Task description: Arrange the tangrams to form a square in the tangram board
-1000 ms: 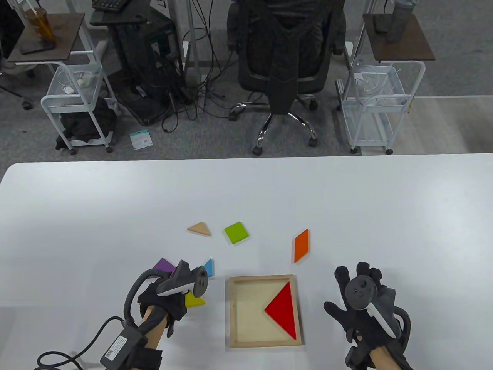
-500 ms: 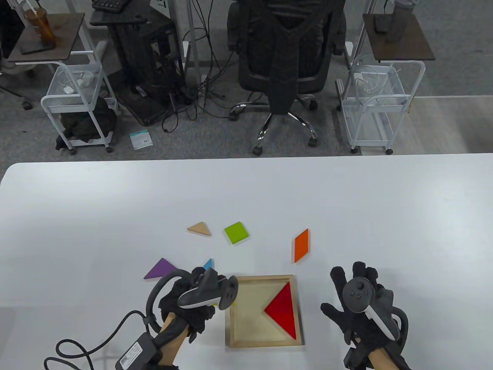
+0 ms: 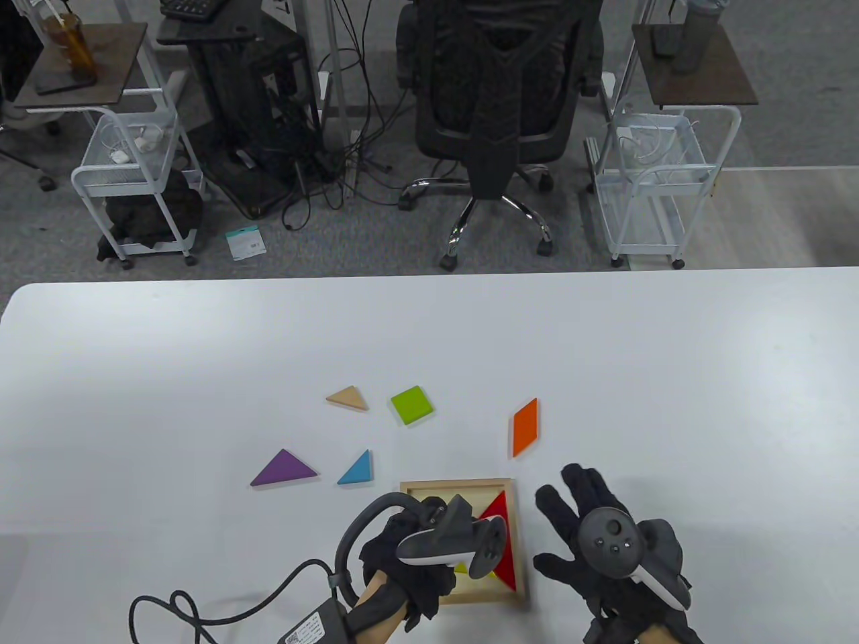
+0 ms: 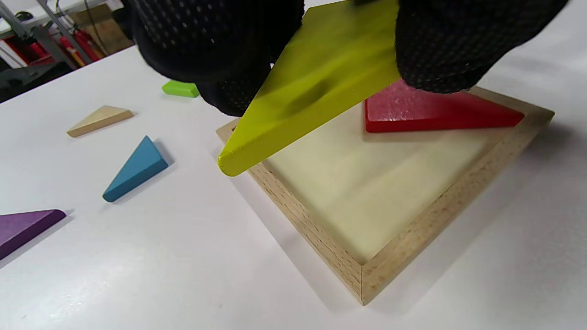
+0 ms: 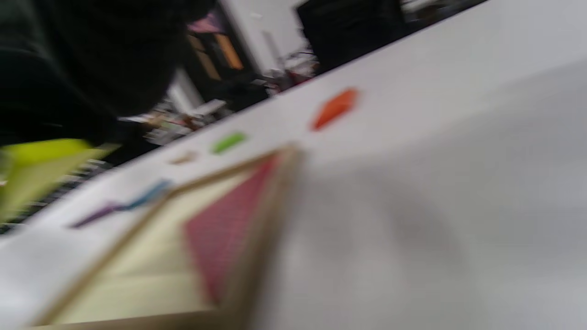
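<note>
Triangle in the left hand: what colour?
Yellow-green. The triangle held by the left hand shows best in the left wrist view.

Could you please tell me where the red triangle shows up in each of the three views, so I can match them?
Table view: the red triangle lies in the wooden board, bottom centre, partly hidden by the left hand.
Left wrist view: the red triangle is upper right, at the board's far side.
Right wrist view: blurred, lower centre.
Shared landmark: the board's wooden rim.
</note>
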`<state>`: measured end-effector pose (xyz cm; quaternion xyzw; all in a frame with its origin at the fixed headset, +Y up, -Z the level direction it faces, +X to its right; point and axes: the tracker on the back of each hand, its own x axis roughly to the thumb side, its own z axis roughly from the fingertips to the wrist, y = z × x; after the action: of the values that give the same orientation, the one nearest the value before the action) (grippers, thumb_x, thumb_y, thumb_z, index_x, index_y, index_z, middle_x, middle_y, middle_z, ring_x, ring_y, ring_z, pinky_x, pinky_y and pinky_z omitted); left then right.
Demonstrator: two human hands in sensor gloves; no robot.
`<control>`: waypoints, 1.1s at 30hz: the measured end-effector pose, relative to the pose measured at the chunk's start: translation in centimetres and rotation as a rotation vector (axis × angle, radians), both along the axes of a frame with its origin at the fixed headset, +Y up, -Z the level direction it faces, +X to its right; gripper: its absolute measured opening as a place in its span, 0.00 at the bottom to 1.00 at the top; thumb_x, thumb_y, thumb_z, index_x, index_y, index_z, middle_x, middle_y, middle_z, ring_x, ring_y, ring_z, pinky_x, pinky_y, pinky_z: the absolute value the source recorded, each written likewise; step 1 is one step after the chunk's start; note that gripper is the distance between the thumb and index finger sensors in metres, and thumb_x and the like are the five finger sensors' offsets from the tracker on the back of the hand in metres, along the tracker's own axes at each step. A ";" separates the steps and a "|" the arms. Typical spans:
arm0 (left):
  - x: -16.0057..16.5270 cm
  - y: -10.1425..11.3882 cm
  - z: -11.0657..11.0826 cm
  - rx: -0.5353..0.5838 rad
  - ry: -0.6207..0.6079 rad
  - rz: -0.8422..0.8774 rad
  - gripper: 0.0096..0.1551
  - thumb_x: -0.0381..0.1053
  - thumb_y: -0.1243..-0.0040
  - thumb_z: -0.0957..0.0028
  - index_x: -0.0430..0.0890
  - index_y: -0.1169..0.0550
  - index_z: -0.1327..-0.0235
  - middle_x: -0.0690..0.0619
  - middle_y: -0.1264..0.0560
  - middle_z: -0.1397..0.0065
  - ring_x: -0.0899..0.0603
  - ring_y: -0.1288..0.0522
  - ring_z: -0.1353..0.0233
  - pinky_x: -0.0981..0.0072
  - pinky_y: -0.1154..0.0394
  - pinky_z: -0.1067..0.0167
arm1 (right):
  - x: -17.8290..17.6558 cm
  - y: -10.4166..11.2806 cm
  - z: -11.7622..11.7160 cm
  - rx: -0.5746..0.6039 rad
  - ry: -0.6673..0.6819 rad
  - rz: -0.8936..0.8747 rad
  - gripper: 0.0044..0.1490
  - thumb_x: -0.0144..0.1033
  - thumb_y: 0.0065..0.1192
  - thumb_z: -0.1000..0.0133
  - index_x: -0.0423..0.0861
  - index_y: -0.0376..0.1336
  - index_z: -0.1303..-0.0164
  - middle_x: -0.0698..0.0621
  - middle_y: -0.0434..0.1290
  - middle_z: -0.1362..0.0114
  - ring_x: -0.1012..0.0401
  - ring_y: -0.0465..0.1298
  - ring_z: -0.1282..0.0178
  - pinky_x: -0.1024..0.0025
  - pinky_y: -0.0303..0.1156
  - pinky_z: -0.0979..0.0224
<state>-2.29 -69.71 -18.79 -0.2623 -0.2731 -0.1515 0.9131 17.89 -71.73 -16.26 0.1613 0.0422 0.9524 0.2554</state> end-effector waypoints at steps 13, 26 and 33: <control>0.5 0.1 -0.7 -0.088 0.016 0.035 0.47 0.65 0.36 0.52 0.63 0.47 0.25 0.32 0.36 0.27 0.33 0.20 0.41 0.64 0.15 0.56 | -4.8 0.7 4.1 0.389 0.141 0.132 0.40 0.47 0.75 0.57 0.65 0.59 0.34 0.55 0.67 0.28 0.55 0.75 0.39 0.62 0.74 0.48; 0.6 -0.1 -1.2 -0.240 -0.005 0.192 0.46 0.65 0.36 0.53 0.61 0.46 0.24 0.31 0.34 0.28 0.34 0.19 0.42 0.65 0.15 0.57 | -5.1 0.5 4.4 0.429 0.137 0.144 0.31 0.40 0.71 0.52 0.59 0.65 0.37 0.50 0.72 0.33 0.55 0.78 0.49 0.62 0.74 0.56; -1.6 1.0 -0.4 -0.180 0.026 0.451 0.51 0.64 0.39 0.47 0.55 0.52 0.19 0.30 0.45 0.18 0.28 0.29 0.26 0.46 0.21 0.37 | -2.9 0.8 2.9 0.355 -0.004 -0.130 0.29 0.44 0.68 0.54 0.54 0.69 0.40 0.49 0.78 0.42 0.57 0.81 0.59 0.66 0.76 0.66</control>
<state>-3.91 -68.71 -19.14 -0.2769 -0.3252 0.0848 0.9002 15.01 -70.97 -13.36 0.2041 -0.1375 0.9267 0.2839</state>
